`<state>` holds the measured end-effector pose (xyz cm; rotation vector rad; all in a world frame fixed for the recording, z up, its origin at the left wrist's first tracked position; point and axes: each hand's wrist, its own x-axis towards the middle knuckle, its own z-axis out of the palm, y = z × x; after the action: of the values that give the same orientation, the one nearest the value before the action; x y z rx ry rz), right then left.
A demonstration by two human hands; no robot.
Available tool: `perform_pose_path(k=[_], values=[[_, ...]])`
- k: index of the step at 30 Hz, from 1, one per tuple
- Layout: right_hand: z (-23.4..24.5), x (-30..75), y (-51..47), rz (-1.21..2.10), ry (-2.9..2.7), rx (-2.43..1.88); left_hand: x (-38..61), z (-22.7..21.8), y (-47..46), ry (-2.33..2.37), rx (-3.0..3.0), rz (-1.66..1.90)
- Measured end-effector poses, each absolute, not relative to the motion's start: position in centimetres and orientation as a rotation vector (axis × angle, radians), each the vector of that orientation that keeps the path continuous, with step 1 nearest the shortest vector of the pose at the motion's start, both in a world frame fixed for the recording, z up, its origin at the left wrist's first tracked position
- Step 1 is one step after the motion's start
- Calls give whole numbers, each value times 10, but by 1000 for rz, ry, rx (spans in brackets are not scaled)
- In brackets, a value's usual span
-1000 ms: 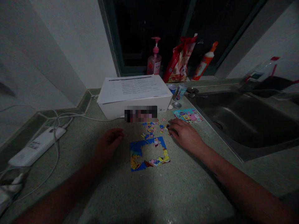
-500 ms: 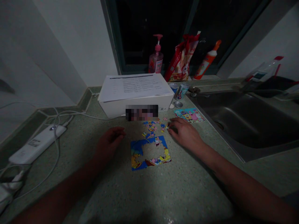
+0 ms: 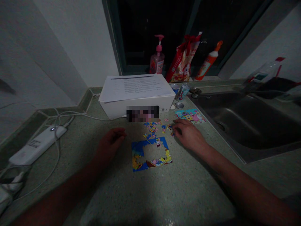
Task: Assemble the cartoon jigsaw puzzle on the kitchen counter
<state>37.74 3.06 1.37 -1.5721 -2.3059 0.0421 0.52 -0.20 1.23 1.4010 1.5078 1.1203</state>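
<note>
A jigsaw puzzle [image 3: 138, 166] lies flat on the counter, its frame mostly joined around a gap in the middle. Beyond it, loose puzzle pieces [image 3: 152, 128] are scattered. My right hand [image 3: 188, 133] rests at the right side of these pieces, thumb and fingers a little apart. Small pieces [image 3: 169, 127] lie beside its fingertips; whether one is under them is hard to make out. My left hand [image 3: 111, 142] lies on the counter left of the puzzle, fingers loosely bent, thumb slightly apart, holding nothing visible.
Behind the pieces stands a white box [image 3: 138, 105] with printed paper on top. A colourful picture card [image 3: 191, 116] lies near the sink [image 3: 235, 125]. Cans [image 3: 182, 91] stand by the box. On the left are a power strip [image 3: 39, 146] and cables.
My right hand has shifted slightly right, and pieces formerly at or under its fingertips now show beside them. My left hand and the joined puzzle have stayed put.
</note>
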Motion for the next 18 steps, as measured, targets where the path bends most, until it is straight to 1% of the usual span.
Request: perform_pose_path(k=[10, 18], values=[[14, 372, 25, 112, -2332, -1445, 5, 14, -2, 1502, 1382, 1115], [13, 370, 25, 96, -2314, -1459, 4, 14, -2, 1515, 1408, 1102]])
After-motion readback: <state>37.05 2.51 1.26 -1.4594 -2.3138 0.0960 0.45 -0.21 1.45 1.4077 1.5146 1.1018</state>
